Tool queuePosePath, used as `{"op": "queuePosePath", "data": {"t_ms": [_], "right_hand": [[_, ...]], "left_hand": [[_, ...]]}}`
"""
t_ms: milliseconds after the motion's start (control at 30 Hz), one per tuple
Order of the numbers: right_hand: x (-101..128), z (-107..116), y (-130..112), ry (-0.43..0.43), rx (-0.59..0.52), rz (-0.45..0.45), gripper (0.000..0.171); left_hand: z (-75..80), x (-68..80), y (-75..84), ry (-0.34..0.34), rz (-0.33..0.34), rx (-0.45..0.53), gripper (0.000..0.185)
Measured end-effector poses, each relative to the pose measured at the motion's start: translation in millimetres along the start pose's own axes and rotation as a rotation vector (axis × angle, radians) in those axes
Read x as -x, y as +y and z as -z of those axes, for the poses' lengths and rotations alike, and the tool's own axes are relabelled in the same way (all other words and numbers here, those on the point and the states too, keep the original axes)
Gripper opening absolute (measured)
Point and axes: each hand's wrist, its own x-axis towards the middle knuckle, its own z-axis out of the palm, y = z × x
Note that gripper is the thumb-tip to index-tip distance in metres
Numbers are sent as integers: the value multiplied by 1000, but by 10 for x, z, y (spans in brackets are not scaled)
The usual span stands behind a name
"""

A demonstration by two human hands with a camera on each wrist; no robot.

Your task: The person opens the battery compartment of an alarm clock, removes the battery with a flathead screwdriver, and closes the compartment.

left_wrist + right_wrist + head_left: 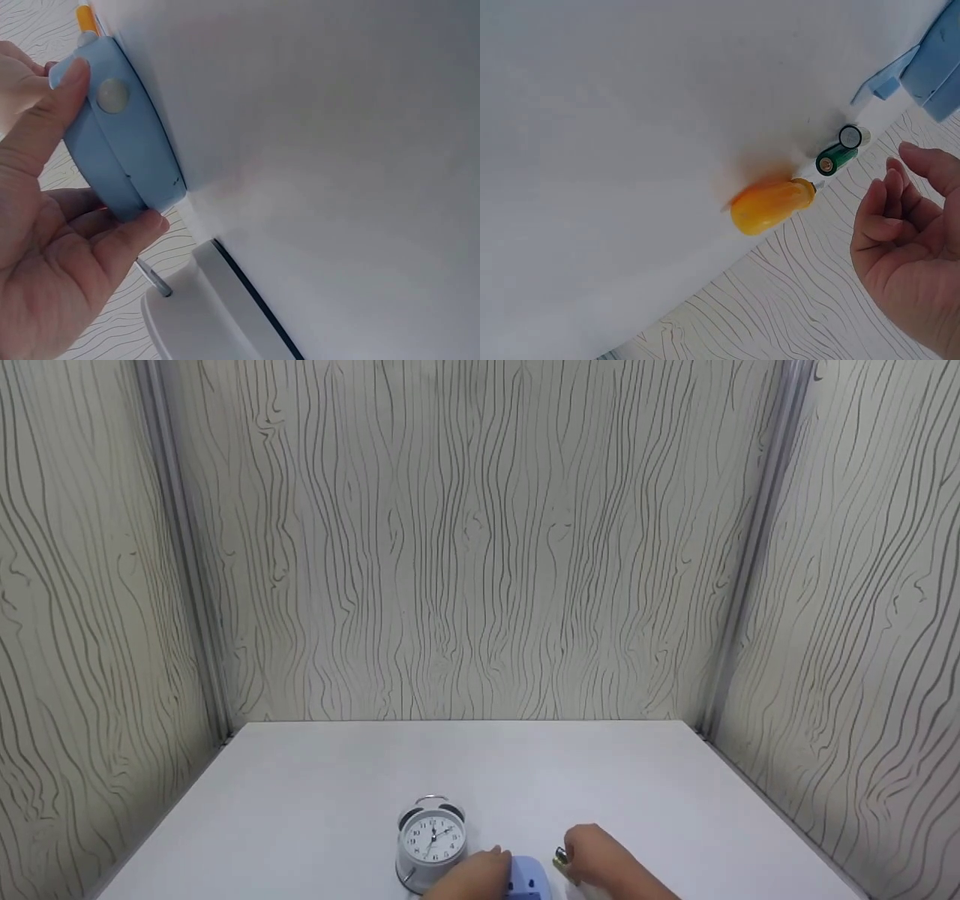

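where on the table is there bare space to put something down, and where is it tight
The white table is bare along the back wall, at its far left and right sides, and behind the white alarm clock. It is crowded at the near edge: the left hand grips a blue device beside the clock, and the right hand hovers by the batteries and an orange-handled tool.

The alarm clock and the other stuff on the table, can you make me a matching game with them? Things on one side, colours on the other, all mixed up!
Things:
1. alarm clock
2. device gripped by the left hand
3. screwdriver handle
4. battery

Colours:
A. green
B. white with a round dial
C. orange-yellow
D. light blue

Pairs: 1-B, 2-D, 3-C, 4-A.

The light blue device stands beside the clock. The screwdriver and battery lie on the white table near the right hand, which holds nothing.
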Motion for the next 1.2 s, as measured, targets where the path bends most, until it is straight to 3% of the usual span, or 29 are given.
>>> {"op": "queuePosePath", "data": {"t_ms": [233, 367, 467, 700, 1000, 1200], "right_hand": [[108, -16, 28, -45, -92, 85, 11], [240, -78, 18, -54, -133, 66, 16], [286, -125, 2, -55, -113, 41, 10], [258, -207, 10, -33, -66, 94, 12], [214, -145, -7, -24, -44, 138, 18], [127, -11, -12, 19, 103, 251, 19]], "left_hand": [[0, 3, -14, 4, 0, 29, 64], [1, 4, -14, 7, -7, 17, 66], [-8, -7, -10, 8, -6, -2, 63], [-14, -30, -10, -8, 17, 30, 59], [-12, -20, -13, -2, 17, 53, 63], [-20, -35, -12, 17, -10, 4, 59]]}}
